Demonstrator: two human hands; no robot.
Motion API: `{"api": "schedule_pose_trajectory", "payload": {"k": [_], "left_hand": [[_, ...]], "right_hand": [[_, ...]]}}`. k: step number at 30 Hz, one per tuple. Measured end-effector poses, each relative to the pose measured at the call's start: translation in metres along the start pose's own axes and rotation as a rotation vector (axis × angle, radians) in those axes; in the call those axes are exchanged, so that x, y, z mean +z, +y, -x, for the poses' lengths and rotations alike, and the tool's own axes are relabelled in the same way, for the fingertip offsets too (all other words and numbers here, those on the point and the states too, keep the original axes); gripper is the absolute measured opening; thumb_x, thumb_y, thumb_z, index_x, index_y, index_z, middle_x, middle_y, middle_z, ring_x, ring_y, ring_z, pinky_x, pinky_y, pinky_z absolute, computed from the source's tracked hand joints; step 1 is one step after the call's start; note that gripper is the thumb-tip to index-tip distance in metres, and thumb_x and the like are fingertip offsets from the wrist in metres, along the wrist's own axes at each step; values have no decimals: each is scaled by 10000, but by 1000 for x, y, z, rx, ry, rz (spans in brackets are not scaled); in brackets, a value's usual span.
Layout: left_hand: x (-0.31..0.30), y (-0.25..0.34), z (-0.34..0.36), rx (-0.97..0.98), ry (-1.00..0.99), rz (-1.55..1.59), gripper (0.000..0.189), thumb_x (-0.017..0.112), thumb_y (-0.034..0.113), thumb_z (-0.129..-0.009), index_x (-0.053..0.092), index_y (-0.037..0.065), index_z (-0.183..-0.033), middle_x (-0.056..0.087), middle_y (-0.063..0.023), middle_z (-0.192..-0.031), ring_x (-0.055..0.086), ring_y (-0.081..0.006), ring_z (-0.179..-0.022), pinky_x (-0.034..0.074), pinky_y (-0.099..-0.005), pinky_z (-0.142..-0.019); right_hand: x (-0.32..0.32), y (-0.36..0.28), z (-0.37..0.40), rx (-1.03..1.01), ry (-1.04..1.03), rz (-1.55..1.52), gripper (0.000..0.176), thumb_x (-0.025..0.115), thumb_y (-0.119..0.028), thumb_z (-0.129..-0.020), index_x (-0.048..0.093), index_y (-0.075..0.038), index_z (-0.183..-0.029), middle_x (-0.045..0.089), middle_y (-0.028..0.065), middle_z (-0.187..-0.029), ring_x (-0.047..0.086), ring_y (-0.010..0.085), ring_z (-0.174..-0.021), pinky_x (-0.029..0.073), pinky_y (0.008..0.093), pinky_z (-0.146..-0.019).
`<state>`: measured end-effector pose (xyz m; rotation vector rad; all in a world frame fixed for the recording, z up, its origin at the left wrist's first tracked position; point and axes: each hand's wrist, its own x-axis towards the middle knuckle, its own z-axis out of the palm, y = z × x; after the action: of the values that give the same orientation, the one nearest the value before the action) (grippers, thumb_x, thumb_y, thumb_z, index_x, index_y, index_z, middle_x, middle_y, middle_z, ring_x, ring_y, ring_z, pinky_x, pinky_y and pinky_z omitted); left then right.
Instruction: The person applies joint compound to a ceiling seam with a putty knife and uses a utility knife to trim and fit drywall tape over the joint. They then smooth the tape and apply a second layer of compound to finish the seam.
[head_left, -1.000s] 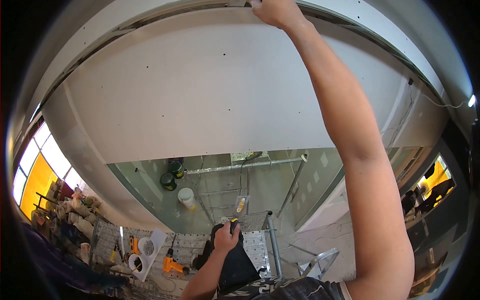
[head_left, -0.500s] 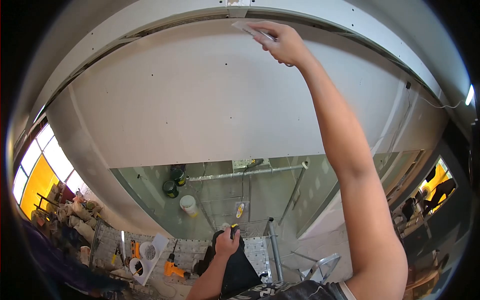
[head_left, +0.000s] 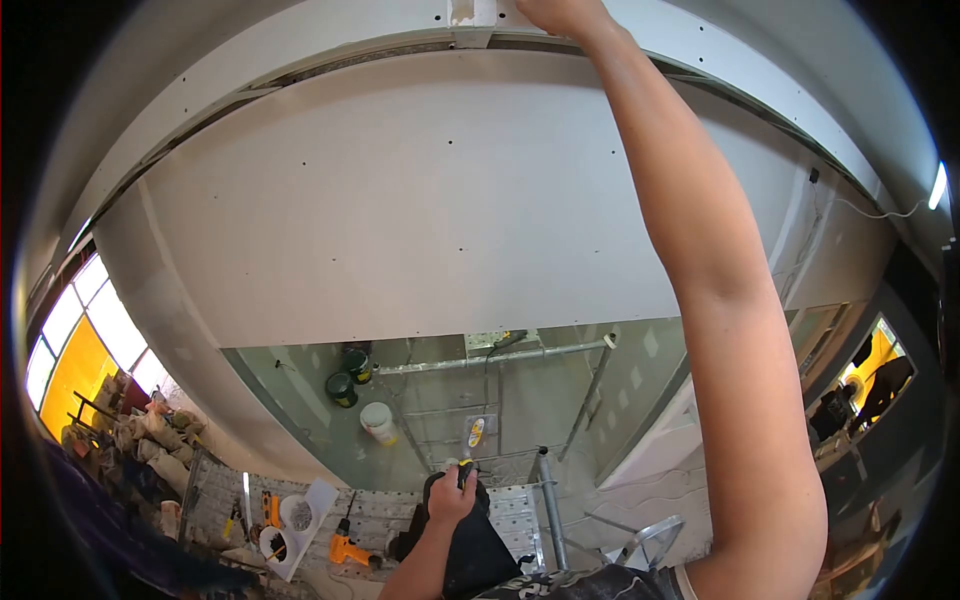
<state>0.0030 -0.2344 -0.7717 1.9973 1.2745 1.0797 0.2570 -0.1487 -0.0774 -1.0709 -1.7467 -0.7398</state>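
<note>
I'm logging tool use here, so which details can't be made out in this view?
The right hand: fingers cut off by the top edge of the head view; any tool unseen.
The yellow-handled tool in the left hand: too small to identify, head view.
Items beside the orange drill: tiny, lens-distorted.

One head-worn wide-angle view is aimed upward, near the white plasterboard panel (head_left: 430, 200), with a grey metal scaffold platform (head_left: 380, 505) far below it.
</note>
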Motion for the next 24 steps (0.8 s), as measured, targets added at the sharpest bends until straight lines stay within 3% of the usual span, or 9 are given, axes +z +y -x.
{"api": "schedule_pose_trajectory", "payload": {"k": [5, 11, 18, 21, 24], "left_hand": [[0, 4, -2, 11, 9, 14, 353, 694, 363, -946, 640, 17, -991, 672, -248, -736, 674, -471, -716, 529, -556, -618], [4, -3, -1, 37, 14, 22, 360, 693, 370, -946, 639, 14, -970, 670, -242, -727, 677, -462, -708, 532, -546, -613], [0, 4, 3, -18, 15, -26, 392, 680, 395, -948, 662, 13, -1036, 687, -251, -759, 690, -459, -732, 547, -541, -634], [-8, 16, 4, -37, -22, -73, 398, 681, 401, -947, 673, 21, -1065, 693, -252, -769, 695, -458, -743, 552, -539, -641], [-11, 27, 6, -4, 7, -147, 393, 682, 402, -945, 672, 28, -1068, 694, -248, -767, 695, -459, -746, 555, -542, -650]], "right_hand": [[17, 5, -5, -53, 122, -36, 330, 578, -232, -1044, 696, -115, -1328, 689, 144, -1336, 646, 330, -1250, 493, 404, -1081], [12, -6, 4, 73, 55, -39, 343, 566, -254, -1052, 686, -96, -1332, 686, 154, -1333, 639, 339, -1255, 493, 405, -1083], [28, 1, -4, -5, 121, 3, 356, 536, -273, -1066, 688, -88, -1330, 678, 160, -1346, 628, 348, -1269, 485, 417, -1104], [31, -7, 2, 77, 116, 13, 372, 524, -280, -1072, 679, -65, -1332, 663, 164, -1367, 617, 344, -1282, 473, 418, -1125], [32, -8, 7, 171, -17, -5, 384, 522, -288, -1073, 671, -46, -1331, 657, 164, -1377, 611, 342, -1289, 465, 423, -1138]]}}
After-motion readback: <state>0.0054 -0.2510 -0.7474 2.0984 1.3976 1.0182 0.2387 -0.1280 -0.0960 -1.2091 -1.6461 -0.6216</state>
